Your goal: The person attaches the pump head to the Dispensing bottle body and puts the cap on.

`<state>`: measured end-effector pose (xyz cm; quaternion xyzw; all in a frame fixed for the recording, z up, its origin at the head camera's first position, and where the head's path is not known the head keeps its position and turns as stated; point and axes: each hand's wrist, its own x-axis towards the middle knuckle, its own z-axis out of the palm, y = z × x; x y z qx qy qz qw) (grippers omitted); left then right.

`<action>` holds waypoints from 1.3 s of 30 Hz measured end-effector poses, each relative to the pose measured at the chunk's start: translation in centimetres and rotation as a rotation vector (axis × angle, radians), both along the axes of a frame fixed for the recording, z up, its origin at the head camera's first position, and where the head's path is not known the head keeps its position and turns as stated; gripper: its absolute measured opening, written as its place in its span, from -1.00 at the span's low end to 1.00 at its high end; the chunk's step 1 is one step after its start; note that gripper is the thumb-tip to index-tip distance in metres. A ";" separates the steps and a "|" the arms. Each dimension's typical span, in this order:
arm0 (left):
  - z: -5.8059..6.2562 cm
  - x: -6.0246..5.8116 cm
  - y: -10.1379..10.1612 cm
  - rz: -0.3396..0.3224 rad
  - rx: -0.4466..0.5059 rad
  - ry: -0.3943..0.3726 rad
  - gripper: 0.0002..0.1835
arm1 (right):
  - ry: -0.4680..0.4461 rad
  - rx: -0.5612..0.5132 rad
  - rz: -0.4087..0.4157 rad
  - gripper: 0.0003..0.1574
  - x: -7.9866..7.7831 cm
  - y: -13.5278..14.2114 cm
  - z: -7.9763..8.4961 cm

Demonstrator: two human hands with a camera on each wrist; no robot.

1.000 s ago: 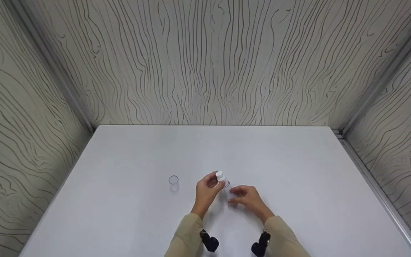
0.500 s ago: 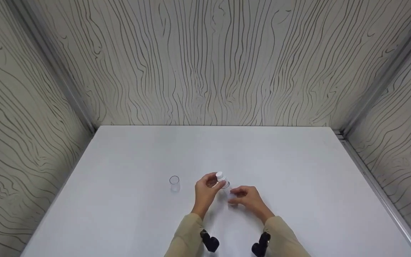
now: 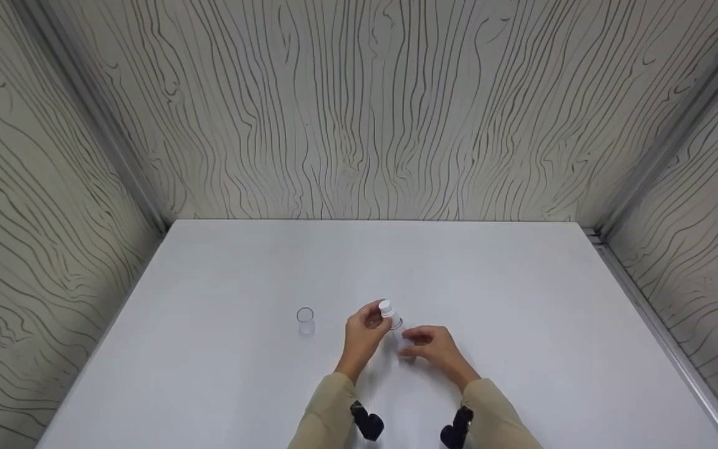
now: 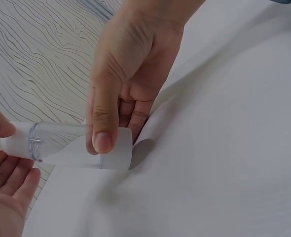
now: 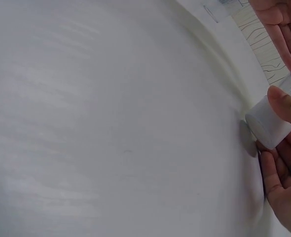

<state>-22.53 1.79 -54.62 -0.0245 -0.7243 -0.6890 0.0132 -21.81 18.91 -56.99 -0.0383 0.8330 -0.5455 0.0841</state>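
Between my hands, in the head view, a small clear bottle (image 3: pixel 391 317) with a stepped white top is held tilted. My left hand (image 3: pixel 359 338) pinches the white top between thumb and fingers. The right hand (image 3: pixel 437 348) grips the lower end, thumb on the near side. Seen from the left wrist, the clear cylindrical body (image 4: pixel 61 143) spans the gap between both hands, and the right thumb lies near the white base (image 4: pixel 118 150). The right wrist view shows that white base (image 5: pixel 266 123) close over the table, its shadow beside it. Part of the body is hidden behind fingers.
A clear cup-shaped piece (image 3: pixel 305 322) with an open rim stands to the left of my left hand. The white table (image 3: pixel 240 268) ends at a wood-patterned back wall (image 3: pixel 359 125), with similar walls on both sides. Black wrist devices (image 3: pixel 368 423) sit at the sleeves.
My left hand has shifted slightly to the right at the bottle's white top. The right hand, the bottle and the clear cup-shaped piece stay almost where they were.
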 end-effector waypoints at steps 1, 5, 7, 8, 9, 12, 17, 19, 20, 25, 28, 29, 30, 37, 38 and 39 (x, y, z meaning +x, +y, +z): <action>0.0 0.0 0.1 0.002 0.000 0.001 -0.55 | 0.003 -0.003 0.002 -0.51 0.0 0.0 0.0; 0.3 0.1 0.3 0.010 -0.011 0.010 -0.55 | 0.010 0.004 0.008 -0.51 0.1 0.0 0.2; 0.9 0.4 0.3 0.008 -0.006 0.014 -0.55 | 0.009 0.012 0.007 -0.51 0.1 0.0 0.3; 1.3 0.6 0.3 0.005 -0.004 0.015 -0.54 | 0.012 0.015 0.009 -0.51 0.1 0.0 0.2; 1.8 0.8 0.2 0.003 0.000 0.014 -0.54 | 0.017 0.019 0.011 -0.51 0.1 0.0 0.2; 2.5 1.2 0.0 -0.004 0.018 0.014 -0.53 | 0.025 0.012 0.010 -0.53 0.5 -0.3 1.1; 0.2 0.2 0.3 0.012 0.029 0.013 -0.49 | 0.012 -0.001 0.010 -0.54 1.6 -0.9 3.4; -0.4 0.0 0.4 0.017 0.036 0.009 -0.47 | 0.006 0.002 -0.003 -0.54 1.3 -0.8 2.7; -0.3 0.1 0.4 0.020 0.032 0.011 -0.48 | 0.001 0.006 -0.011 -0.53 1.1 -0.7 2.1; -0.4 0.0 0.3 0.048 0.016 0.017 -0.49 | -0.008 -0.007 -0.021 -0.52 0.2 -0.2 -0.1; -0.5 0.0 0.2 0.072 0.009 0.022 -0.49 | -0.018 -0.023 -0.018 -0.50 0.1 -0.1 -0.3; -0.5 0.0 0.2 0.080 0.007 0.020 -0.49 | -0.021 -0.026 -0.020 -0.50 0.1 -0.1 -0.3; -0.5 0.0 0.2 0.088 0.006 0.024 -0.49 | -0.023 -0.025 -0.022 -0.49 0.1 -0.1 -0.2; -0.4 0.2 0.4 0.153 0.003 0.026 -0.55 | -0.022 -0.003 -0.032 -0.48 0.1 -0.2 -0.2; -0.4 0.2 0.4 0.157 0.005 0.026 -0.56 | -0.024 -0.001 -0.034 -0.48 0.1 -0.2 -0.3; -0.4 0.2 0.4 0.159 0.007 0.026 -0.56 | -0.024 0.000 -0.036 -0.48 0.1 -0.2 -0.2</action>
